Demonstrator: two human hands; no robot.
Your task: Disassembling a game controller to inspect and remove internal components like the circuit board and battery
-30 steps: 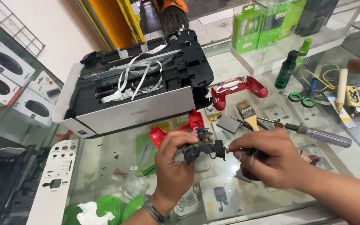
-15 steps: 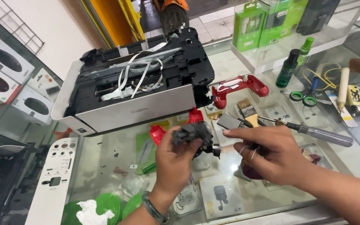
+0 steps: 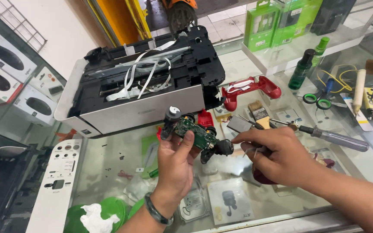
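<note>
Green circuit board gripped in left hand.

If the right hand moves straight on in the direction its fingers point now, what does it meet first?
Probably the green circuit board in the left hand; the right hand points left at its black thumbstick end, though depth is unclear.

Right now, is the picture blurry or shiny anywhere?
Head view: the left hand and green circuit board look sharp; the glass counter shines with pale reflections; daylight is bright; the right hand's fingertips look slightly soft; edges bend a little.
</note>
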